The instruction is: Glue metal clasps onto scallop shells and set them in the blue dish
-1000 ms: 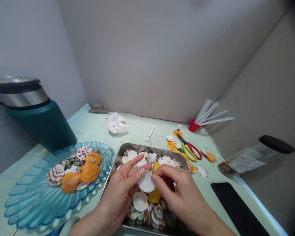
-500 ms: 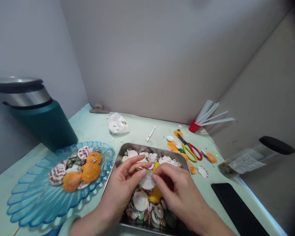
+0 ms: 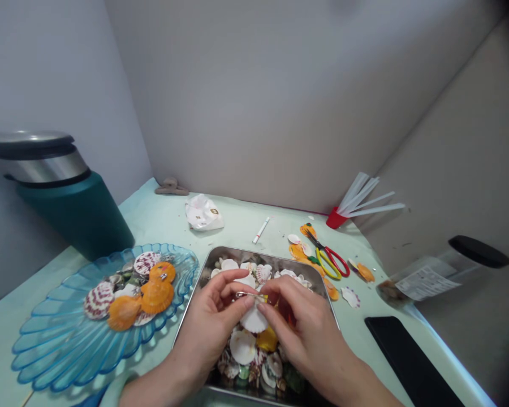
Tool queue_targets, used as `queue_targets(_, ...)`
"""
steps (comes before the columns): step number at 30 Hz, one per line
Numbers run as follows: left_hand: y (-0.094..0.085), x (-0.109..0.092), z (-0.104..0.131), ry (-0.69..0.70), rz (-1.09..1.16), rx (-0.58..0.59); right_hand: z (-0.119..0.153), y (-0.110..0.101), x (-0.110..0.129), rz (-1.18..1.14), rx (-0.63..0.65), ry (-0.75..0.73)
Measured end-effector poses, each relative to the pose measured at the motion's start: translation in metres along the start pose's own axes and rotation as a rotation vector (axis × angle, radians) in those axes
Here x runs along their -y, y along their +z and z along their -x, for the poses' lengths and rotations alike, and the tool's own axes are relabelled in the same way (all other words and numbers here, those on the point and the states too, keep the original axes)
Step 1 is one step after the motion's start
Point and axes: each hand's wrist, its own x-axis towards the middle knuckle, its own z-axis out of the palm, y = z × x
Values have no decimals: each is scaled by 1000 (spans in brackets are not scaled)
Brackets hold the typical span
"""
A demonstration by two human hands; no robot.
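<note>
Over a metal tray (image 3: 192,299) of shells, both hands meet near the middle. Between thumb and fingers, my left hand (image 3: 214,316) pinches one end of a small metal pin (image 3: 249,294). The pin's other end is in the fingertips of my right hand (image 3: 301,325). A white scallop shell (image 3: 254,321) shows just below the fingertips; whether it hangs from the pin or lies in the tray I cannot tell. White, yellow and striped shells fill the tray around and under my hands.
At left, a blue shell-shaped dish (image 3: 63,333) holds orange and striped shells beside a green bottle (image 3: 72,215). Right of the tray are pliers (image 3: 328,257), orange shell pieces (image 3: 297,251) and a black phone (image 3: 411,356). Behind stand a red cup (image 3: 335,219), white pen (image 3: 261,230) and crumpled wrapper (image 3: 202,213).
My right fingertips have shifted slightly, and the pin between both hands now shows more clearly. The white scallop shell appears a little lower.
</note>
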Motion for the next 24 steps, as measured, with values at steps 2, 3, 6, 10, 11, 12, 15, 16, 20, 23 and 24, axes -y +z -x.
queue_targets(2, 0, 0, 0, 8, -14, -10, 1, 0, 2, -6, 2, 2)
queue_targets(3, 0, 0, 1, 11, -20, -17, 1, -1, 2, -7, 3, 5)
queue_targets(6, 1, -1, 1, 1, -25, -30, 2, -1, 5, -16, 3, 13)
queue_targets(10, 1, -2, 2, -18, -34, -13, 3, 1, 6, -21, -3, 17)
queue_targets(11, 1, -1, 1, -16, -35, -7, 2, 1, 6, -20, -4, 18)
queue_targets(12, 1, -1, 1, -14, -38, -2, 2, 2, 6, -19, -4, 19)
queue_targets(15, 1, -2, 1, -19, -45, 1, 1, 3, 5, -3, -14, 17)
queue_targets(16, 1, -2, 2, -25, -47, 1, 1, 3, 4, 6, -16, 15)
queue_targets(20, 3, -4, 4, -24, -38, -4, 2, 4, 4, 41, -27, 20)
queue_targets(23, 3, -3, 4, -14, -20, -8, 2, 5, 4, 49, -45, 17)
queue_targets(24, 3, -3, 4, -17, -19, -14, 2, 5, 4, 50, -49, 13)
